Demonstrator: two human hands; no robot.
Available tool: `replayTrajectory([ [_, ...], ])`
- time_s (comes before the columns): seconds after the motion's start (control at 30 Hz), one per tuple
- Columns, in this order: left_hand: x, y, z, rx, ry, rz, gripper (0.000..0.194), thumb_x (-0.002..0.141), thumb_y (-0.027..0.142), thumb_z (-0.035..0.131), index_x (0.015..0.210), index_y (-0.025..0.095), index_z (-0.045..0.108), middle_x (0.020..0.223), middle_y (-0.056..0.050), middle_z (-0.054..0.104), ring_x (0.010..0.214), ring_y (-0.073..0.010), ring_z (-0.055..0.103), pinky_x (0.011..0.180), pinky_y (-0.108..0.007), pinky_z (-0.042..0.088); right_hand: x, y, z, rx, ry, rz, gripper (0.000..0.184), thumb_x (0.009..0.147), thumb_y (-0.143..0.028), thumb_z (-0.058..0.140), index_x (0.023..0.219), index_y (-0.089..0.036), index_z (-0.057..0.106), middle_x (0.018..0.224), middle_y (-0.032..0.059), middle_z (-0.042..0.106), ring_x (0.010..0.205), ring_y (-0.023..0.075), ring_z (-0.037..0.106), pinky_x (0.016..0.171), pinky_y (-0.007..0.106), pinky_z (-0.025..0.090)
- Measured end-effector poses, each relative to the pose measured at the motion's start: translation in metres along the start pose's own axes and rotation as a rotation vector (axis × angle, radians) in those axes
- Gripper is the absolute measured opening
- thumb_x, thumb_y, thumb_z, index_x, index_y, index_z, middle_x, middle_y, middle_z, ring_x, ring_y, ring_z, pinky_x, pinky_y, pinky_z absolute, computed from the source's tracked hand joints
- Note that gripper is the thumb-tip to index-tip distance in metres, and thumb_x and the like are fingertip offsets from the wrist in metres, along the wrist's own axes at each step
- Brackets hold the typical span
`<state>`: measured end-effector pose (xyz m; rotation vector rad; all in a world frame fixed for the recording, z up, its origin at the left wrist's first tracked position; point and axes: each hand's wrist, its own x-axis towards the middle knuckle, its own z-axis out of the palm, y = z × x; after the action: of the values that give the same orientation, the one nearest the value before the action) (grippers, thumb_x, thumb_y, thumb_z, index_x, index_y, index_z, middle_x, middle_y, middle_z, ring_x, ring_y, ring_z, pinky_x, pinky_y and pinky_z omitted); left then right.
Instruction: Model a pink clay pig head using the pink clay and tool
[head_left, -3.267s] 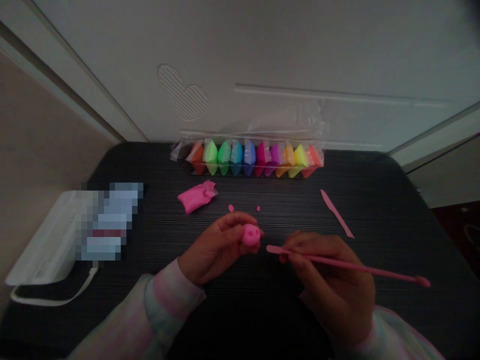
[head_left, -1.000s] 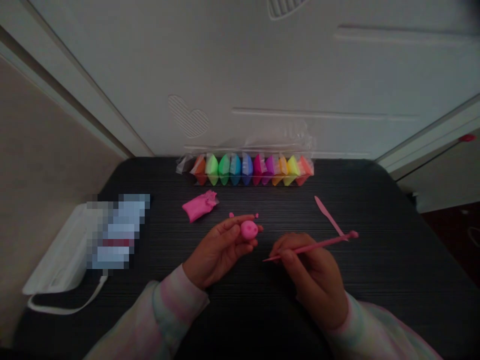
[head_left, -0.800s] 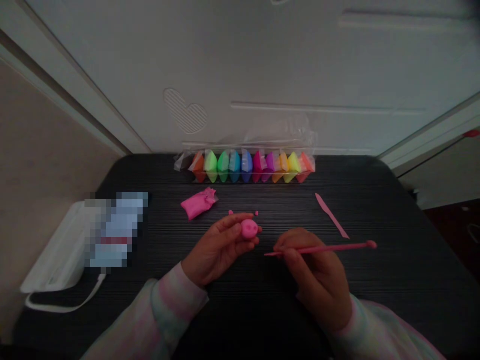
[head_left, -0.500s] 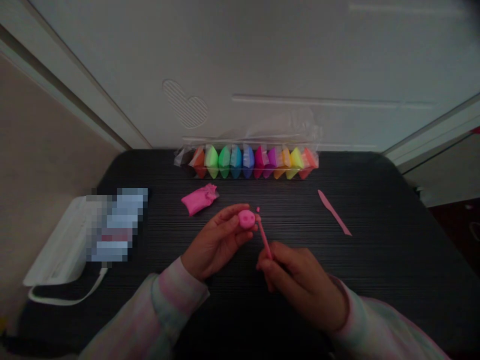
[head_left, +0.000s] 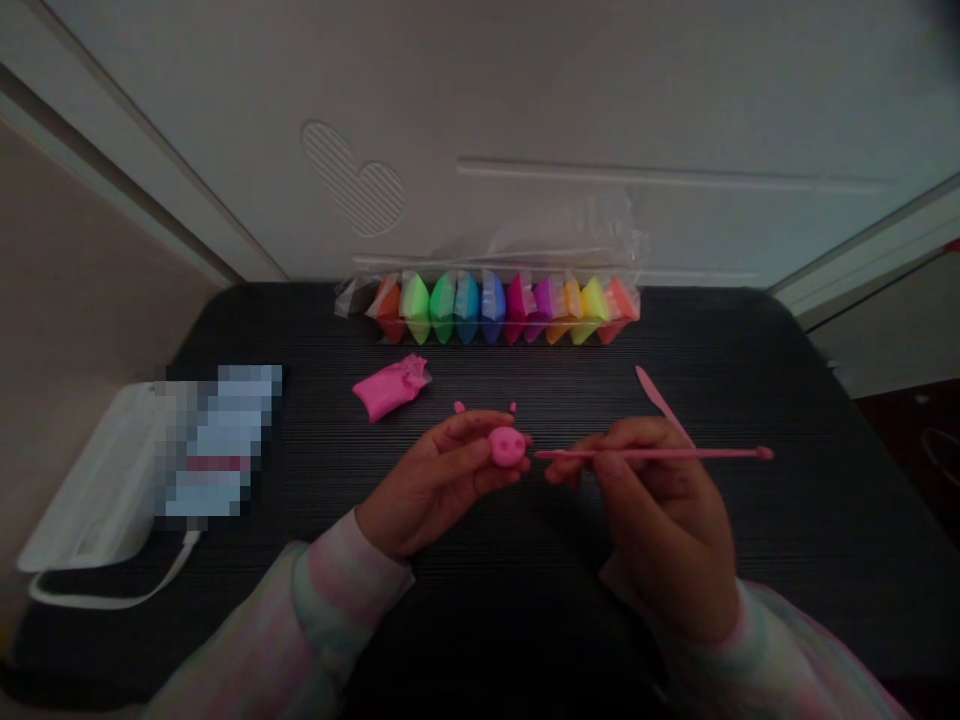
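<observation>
Between the fingertips of my left hand is a small rounded lump of pink clay with two dents in its face. My right hand pinches a thin pink modelling tool, held nearly level. Its left tip points at the clay, close by but apart; a small knob forms its right end. Two tiny pink clay bits lie on the table just beyond my left hand, one bit right of the other bit. A pink clay packet lies behind my left hand.
A clear plastic pack of several coloured clay pouches lies along the back of the black table. A pink plastic knife lies behind my right hand. At left are a blurred phone, a white case and a white cable.
My right hand has turned the tool from steep to nearly level and moved right and up. The lump has shifted slightly right in my left hand. The camera view has shifted a little.
</observation>
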<state>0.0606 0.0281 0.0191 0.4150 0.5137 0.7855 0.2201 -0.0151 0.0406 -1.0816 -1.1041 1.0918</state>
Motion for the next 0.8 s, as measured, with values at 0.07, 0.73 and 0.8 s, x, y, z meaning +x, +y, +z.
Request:
replayTrajectory([
  [0.07, -0.0005, 0.0, 0.0004, 0.008, 0.0, -0.014, 0.019, 0.069, 0.015, 0.063, 0.088, 0.017, 0.064, 0.087, -0.004, 0.068, 0.077, -0.0123, 0.063, 0.07, -0.019, 0.049, -0.0002, -0.0009, 0.0012, 0.019, -0.01, 0.006, 0.009, 0.081, -0.015, 0.05, 0.085, -0.023, 0.053, 0.076, -0.0019, 0.065, 0.073, 0.0108, 0.061, 0.067, 0.025, 0.051],
  [0.73, -0.001, 0.0004, 0.0012, 0.019, 0.018, 0.03, 0.02, 0.063, 0.014, 0.067, 0.082, 0.018, 0.064, 0.085, -0.001, 0.067, 0.075, -0.0115, 0.062, 0.069, -0.021, 0.047, -0.003, -0.0032, -0.0043, -0.524, -0.361, -0.488, 0.026, 0.07, -0.005, 0.047, 0.086, -0.025, 0.048, 0.077, 0.002, 0.061, 0.072, 0.017, 0.058, 0.062, 0.034, 0.046],
  [0.8, -0.0009, 0.0006, 0.0017, 0.02, 0.013, 0.03, 0.019, 0.063, 0.013, 0.067, 0.081, 0.018, 0.064, 0.085, -0.001, 0.067, 0.075, -0.0115, 0.062, 0.07, -0.021, 0.047, -0.003, -0.0037, -0.0036, -0.535, -0.354, -0.488, 0.026, 0.071, -0.005, 0.047, 0.087, -0.026, 0.048, 0.077, 0.0024, 0.061, 0.072, 0.0174, 0.058, 0.061, 0.035, 0.045],
])
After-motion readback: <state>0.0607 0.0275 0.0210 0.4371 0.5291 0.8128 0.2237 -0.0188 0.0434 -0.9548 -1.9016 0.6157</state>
